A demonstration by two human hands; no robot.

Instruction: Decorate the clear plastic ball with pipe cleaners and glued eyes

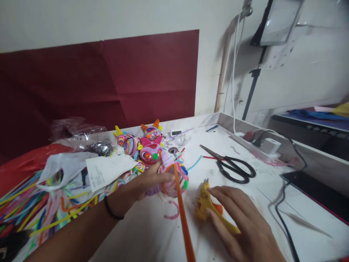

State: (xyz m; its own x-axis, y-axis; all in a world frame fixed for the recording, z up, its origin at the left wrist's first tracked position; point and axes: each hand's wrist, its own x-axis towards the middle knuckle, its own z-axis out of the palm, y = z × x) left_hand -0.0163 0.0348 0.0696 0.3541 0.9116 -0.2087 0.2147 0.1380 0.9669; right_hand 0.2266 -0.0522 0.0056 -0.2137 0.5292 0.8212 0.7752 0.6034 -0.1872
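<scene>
My left hand [155, 179], closed, grips a round figure [182, 177] wrapped in coloured pipe cleaners, with a lilac fin-like piece on top. From the figure a long orange pipe cleaner [182, 211] stretches toward me, its near end out of view. My right hand [242, 222] is around a yellow hot glue gun [204, 203] with an orange trigger, thumb on one side and fingers on the other. The gun's metal nozzle points away from me; its body is a little blurred. A curled pink pipe-cleaner piece [172, 211] lies between the hands.
Black-handled scissors [231, 165] lie beyond my right hand. Several finished figures [149, 147] stand behind my left hand. Loose pipe cleaners [51, 207] and a white bag [62, 165] crowd the left. A power strip [256, 147], cable and dark tablet [316, 193] sit right.
</scene>
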